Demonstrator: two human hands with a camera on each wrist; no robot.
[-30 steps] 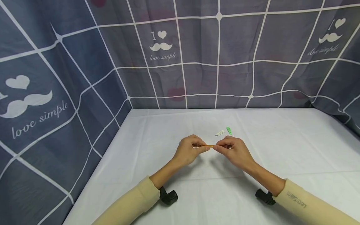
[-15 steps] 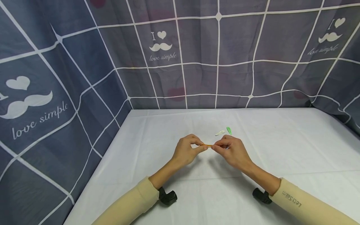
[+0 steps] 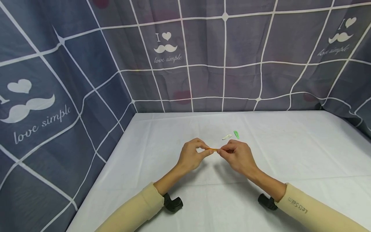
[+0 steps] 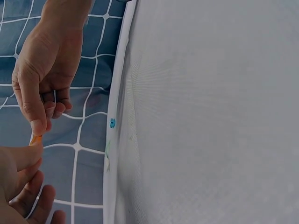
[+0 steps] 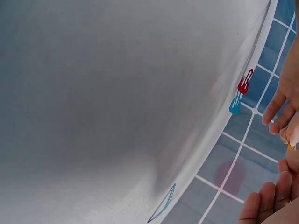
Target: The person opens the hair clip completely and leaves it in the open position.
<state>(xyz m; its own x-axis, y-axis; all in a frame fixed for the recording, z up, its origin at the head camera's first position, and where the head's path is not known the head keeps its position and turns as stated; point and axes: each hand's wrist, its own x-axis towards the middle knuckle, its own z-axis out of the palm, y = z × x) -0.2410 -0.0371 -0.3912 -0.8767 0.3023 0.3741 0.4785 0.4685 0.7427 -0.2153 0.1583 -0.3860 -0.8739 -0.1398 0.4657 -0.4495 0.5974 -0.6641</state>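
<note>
An orange hair clip [image 3: 214, 149] is stretched between both hands above the white table, its ends covered by fingers. My left hand [image 3: 192, 155] pinches one end between thumb and fingertips. The other end is pinched by my right hand [image 3: 239, 157], close to the left fingertips. Just beyond the right hand lie a whitish hair clip [image 3: 227, 137] and a green hair clip [image 3: 236, 134] on the cloth. Only a sliver of orange shows between the hands in both wrist views.
A red hair clip [image 5: 243, 85] and a blue hair clip [image 5: 235, 105] lie near the table edge in the right wrist view, with a thin pale-blue one [image 5: 163, 204] nearer. The white tablecloth [image 3: 304, 145] meets a checkered curtain [image 3: 203, 80] behind and at both sides.
The right hand has shifted slightly left with its forearm, and the left hand only a touch. Both keep their pinch on the orange hair clip.
</note>
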